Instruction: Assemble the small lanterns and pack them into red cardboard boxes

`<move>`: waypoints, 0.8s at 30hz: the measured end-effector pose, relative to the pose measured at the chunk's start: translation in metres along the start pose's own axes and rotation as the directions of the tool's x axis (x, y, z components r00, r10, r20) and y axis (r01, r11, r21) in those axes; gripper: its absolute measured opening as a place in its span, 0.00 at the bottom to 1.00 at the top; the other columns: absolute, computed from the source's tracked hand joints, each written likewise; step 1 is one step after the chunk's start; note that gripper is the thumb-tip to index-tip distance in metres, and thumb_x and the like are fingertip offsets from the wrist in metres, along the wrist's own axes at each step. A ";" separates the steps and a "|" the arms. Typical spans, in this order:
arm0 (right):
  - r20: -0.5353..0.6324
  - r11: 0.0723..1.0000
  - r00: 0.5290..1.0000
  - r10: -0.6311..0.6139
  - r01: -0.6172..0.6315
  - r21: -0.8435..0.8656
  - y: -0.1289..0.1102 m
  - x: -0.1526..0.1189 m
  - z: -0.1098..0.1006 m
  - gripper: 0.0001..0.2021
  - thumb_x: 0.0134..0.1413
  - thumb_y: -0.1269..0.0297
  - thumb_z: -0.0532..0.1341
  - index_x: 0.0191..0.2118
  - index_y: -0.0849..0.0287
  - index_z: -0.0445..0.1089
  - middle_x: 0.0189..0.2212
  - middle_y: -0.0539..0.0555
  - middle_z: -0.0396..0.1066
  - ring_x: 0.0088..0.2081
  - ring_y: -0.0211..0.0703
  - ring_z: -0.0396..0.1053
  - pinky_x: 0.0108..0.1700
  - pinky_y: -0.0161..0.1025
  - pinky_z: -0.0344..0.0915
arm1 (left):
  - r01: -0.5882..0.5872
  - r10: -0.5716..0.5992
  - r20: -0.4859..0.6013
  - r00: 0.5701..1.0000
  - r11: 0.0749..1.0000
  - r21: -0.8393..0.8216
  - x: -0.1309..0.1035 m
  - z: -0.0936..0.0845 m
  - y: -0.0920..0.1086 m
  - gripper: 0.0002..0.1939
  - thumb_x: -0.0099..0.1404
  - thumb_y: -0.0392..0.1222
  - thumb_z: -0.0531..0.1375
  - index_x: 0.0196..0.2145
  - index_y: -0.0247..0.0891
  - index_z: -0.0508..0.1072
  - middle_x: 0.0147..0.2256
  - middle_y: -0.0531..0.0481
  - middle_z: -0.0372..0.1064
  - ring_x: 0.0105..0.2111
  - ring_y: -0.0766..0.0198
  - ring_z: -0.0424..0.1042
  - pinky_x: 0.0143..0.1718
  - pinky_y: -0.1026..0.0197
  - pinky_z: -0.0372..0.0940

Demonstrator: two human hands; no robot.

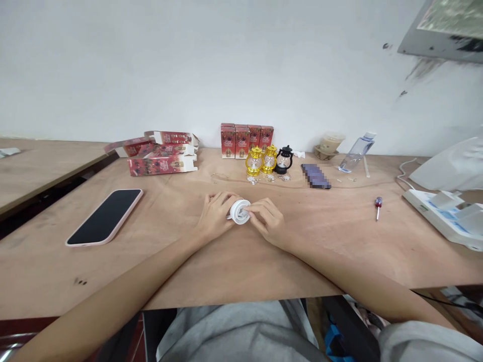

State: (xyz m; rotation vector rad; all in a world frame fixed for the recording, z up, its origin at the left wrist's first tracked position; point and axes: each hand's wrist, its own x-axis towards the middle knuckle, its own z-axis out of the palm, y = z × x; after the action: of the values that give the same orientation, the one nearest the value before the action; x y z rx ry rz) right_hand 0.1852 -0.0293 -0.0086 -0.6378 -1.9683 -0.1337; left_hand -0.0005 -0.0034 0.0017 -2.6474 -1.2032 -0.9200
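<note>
A small white round lantern (240, 212) is tilted so that its open underside faces me, with something metallic inside. Wrapped round its left side is my left hand (217, 213). The fingers of my right hand (268, 220) are pinched together at the opening; what they hold, if anything, is too small to name. Beyond the hands stand two gold lanterns (254, 162) and a black lantern (284, 161), with small metal rings (269, 178) lying in front of them.
Red boxes (241, 142) stand near the wall, and opened boxes (162, 160) lie at the back left. A pink-edged phone (107, 216) is at left. Rightward are another phone (316, 176), a cup (329, 144), a bottle (354, 153), a screwdriver (378, 207) and a power strip (445, 216).
</note>
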 end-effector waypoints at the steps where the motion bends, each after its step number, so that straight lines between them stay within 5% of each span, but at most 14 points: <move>1: 0.007 1.000 1.000 0.005 -0.005 -0.009 0.001 -0.001 0.000 0.10 0.58 0.74 0.54 0.43 0.58 0.68 0.33 0.55 0.72 0.35 0.41 0.67 0.38 0.40 0.66 | -0.002 0.002 0.000 1.000 1.000 -0.002 0.000 0.000 0.000 0.14 0.60 0.45 0.58 0.44 0.42 0.69 0.44 0.46 0.71 0.44 0.57 0.68 0.42 0.54 0.51; 24: 0.002 0.999 0.999 0.049 -0.049 0.022 -0.003 0.001 0.000 0.10 0.59 0.75 0.53 0.39 0.58 0.70 0.31 0.55 0.72 0.33 0.39 0.67 0.35 0.38 0.68 | -0.005 0.006 -0.019 1.000 0.999 0.052 0.001 -0.003 0.004 0.13 0.61 0.43 0.58 0.44 0.43 0.69 0.45 0.46 0.71 0.44 0.57 0.68 0.43 0.53 0.50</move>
State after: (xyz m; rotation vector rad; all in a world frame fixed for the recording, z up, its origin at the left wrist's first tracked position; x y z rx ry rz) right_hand 0.1838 -0.0313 -0.0069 -0.6712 -1.9511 -0.0813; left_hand 0.0010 -0.0065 0.0049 -2.5942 -1.1977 -0.8989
